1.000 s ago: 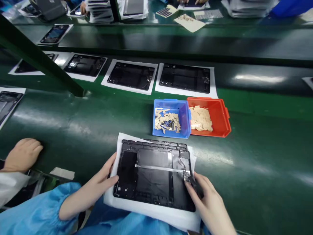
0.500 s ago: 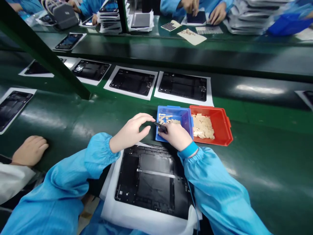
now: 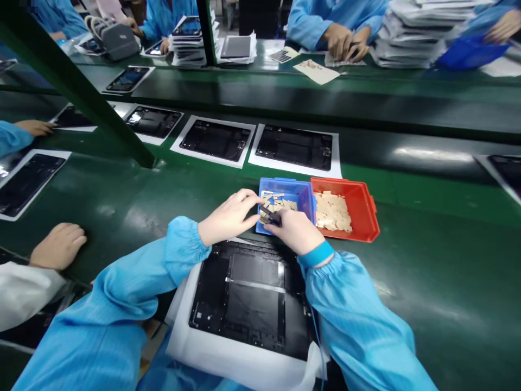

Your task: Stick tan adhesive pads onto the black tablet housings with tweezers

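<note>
My right hand [image 3: 299,231] grips a pair of black tweezers [image 3: 272,215] over the near left part of a blue bin [image 3: 307,203]. Small tan pieces lie inside that bin. My left hand [image 3: 228,217] is at the bin's left edge, thumb and index finger apart, the index fingertip close to the tweezers' tips; whether it touches them I cannot tell. Below both hands a black tablet housing [image 3: 252,304] rests on white sheets [image 3: 228,353], its inner side up. Around my right wrist is a blue band [image 3: 316,254] with a thin cord.
Joined to the blue bin is a red bin [image 3: 362,212] with tan pieces. Several tablet housings on white sheets line the green bench [image 3: 427,260] beyond. A green post [image 3: 81,92] slants across the left. A co-worker's hand [image 3: 59,247] rests at left; others work across the bench.
My left hand has shifted right, closer to the blue bin. The tweezers stay in my right hand. At far left a co-worker's hand has come in beside a tablet housing.
</note>
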`<state>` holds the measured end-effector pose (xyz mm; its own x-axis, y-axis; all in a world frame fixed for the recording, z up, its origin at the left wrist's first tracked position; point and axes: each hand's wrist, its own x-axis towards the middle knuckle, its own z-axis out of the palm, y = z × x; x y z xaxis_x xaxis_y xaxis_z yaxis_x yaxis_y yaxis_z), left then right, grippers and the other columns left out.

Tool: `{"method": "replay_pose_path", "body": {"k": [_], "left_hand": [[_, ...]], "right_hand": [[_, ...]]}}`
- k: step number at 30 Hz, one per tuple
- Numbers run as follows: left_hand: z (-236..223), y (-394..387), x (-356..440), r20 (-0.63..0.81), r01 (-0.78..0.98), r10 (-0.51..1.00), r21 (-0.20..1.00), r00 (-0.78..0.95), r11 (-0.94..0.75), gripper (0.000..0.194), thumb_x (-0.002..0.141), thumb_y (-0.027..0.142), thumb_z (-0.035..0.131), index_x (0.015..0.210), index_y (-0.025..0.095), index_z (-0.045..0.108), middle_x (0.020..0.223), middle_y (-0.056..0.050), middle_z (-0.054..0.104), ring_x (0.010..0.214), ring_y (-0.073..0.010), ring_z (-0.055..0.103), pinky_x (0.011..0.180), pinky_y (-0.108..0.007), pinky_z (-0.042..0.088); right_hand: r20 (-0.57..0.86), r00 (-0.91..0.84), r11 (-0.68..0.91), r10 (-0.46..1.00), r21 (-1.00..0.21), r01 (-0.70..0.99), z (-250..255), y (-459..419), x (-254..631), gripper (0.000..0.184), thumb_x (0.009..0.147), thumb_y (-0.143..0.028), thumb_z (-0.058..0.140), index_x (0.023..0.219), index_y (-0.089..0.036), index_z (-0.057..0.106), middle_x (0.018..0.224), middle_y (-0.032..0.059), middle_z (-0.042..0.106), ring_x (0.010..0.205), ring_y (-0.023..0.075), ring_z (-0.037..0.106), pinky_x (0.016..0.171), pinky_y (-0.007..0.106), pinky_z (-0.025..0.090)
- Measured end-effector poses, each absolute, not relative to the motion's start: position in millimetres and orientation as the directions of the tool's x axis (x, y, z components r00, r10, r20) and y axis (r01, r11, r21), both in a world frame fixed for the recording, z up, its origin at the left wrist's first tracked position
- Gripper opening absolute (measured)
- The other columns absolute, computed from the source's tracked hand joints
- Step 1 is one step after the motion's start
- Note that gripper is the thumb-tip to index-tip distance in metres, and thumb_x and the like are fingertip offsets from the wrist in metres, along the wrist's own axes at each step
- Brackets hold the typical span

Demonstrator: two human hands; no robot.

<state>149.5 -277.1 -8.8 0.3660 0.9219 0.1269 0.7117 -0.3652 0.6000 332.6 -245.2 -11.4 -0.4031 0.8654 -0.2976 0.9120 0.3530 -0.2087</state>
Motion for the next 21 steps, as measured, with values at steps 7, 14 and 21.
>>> {"method": "replay_pose_path", "body": {"k": [7, 14, 21], "left_hand": [[-26, -279, 151, 0.079, 0.642, 0.923, 0.696, 0.377, -0.322, 0.033, 0.091, 0.027, 0.046, 0.123, 0.019, 0.047, 0.125, -0.011, 0.046, 0.116, -0.0205, 0.05, 0.103, -0.038, 0.042], [-15, -282, 156, 0.208, 0.695, 0.911, 0.592, 0.356, -0.407, 0.045, 0.088, 0.028, 0.052, 0.131, 0.017, 0.04, 0.131, -0.013, 0.043, 0.126, -0.025, 0.039, 0.11, -0.044, 0.034], [-28, -283, 156, 0.214, 0.747, 0.852, 0.41, 0.478, -0.522, 0.032, 0.089, 0.027, 0.052, 0.118, 0.016, 0.054, 0.137, -0.014, 0.04, 0.126, -0.0291, 0.041, 0.104, -0.048, 0.04]], "right_hand": [[-0.317, -0.336, 0.32, 0.887, -0.103, 0.942, -7, -248, 327, 0.023, 0.086, -0.017, 0.049, 0.101, -0.01, 0.065, 0.09, 0.0171, 0.068, 0.087, 0.0282, 0.067, 0.071, 0.033, 0.05], [-0.267, -0.412, 0.405, 0.872, -0.082, 0.911, 9, -265, 345, 0.025, 0.091, -0.026, 0.047, 0.106, -0.015, 0.064, 0.087, 0.0143, 0.068, 0.086, 0.0283, 0.066, 0.072, 0.037, 0.05], [-0.175, -0.54, 0.522, 0.824, -0.137, 0.842, 2, -270, 367, 0.014, 0.082, -0.021, 0.063, 0.093, -0.016, 0.069, 0.095, 0.0101, 0.067, 0.087, 0.0227, 0.065, 0.073, 0.03, 0.051]]}}
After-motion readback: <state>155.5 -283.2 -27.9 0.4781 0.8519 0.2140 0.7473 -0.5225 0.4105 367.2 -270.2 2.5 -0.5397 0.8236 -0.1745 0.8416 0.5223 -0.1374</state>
